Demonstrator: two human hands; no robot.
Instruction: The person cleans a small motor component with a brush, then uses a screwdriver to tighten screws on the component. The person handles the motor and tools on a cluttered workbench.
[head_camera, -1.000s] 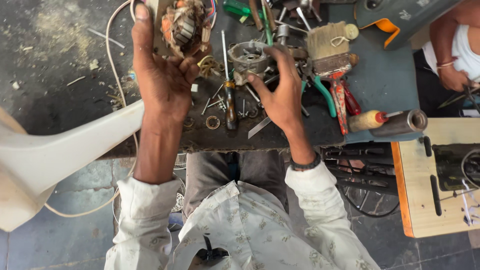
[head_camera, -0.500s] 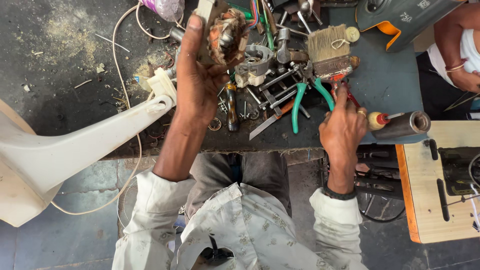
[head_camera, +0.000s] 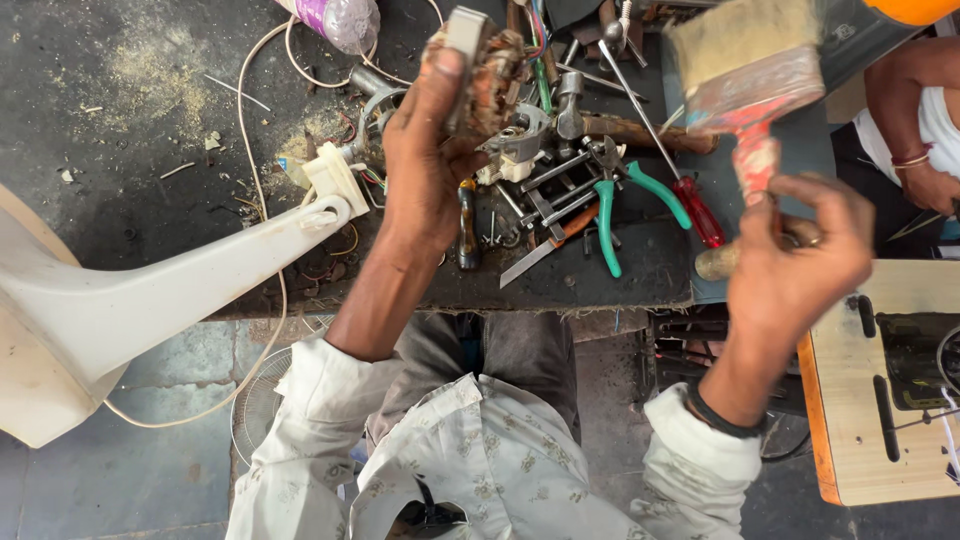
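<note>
Person is wearing a pale patterned shirt (head_camera: 480, 450), sleeves rolled up past the forearms, dark band (head_camera: 715, 415) sitting on the right wrist, grey trousers (head_camera: 510, 355) showing below.

bench (head_camera: 150, 150): dark, dusty (sawdust-strewn) | floor (head_camera: 150, 470): grey stone slabs | side table (head_camera: 880, 470): pale wood

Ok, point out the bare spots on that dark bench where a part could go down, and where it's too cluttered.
The workbench is barest at its far left, between the sawdust patch and the white fan stand. A smaller bare strip runs along the near edge under the green-handled pliers. It is crowded between the left hand holding the motor part and the right hand holding the paintbrush.
</note>
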